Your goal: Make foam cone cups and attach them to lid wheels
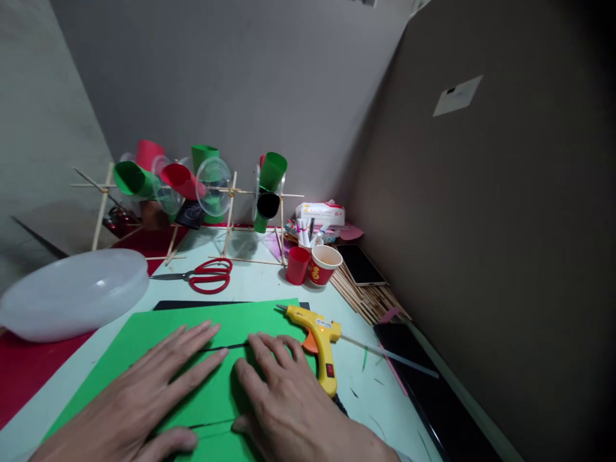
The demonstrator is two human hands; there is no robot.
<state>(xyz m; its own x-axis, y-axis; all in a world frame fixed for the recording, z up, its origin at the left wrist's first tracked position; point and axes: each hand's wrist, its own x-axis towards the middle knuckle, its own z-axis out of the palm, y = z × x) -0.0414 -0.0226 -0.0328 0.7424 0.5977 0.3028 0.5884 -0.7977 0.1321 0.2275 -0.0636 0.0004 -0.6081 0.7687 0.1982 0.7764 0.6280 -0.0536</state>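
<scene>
From the head camera, both hands are down flat on the green paper (158, 333) at the near edge of the surface (255, 282). The left hand (139, 398) lies palm down, fingers spread and stretched forward, gripping nothing, just pressing the sheet. The right hand (289, 398) sits just beside it, also open and flat, fingers fanned across the paper, its thumb tucked near the left one. Between the fingertips runs a thin dark line across the green sheet, and another shows near the thumbs; it could be a cut or a fold, hard to tell from here. A black sheet (192, 305) peeks out from under the far edge of the green one.

Just right of the right hand lies a yellow glue gun (320, 340), nozzle pointing toward the far left, a clear glue stick (385, 353) trailing out toward the right edge. Farther back, red scissors (206, 276) rest on the surface, with a small red cup (297, 264) and a red paper cup (323, 264) side by side near them. At the left edge sits a white plastic lid (72, 292). Along the far edge stands a stick frame (192, 192) carrying green, red and clear cups. A phone (360, 264) lies on a bundle of sticks (370, 298) toward the right edge.
</scene>
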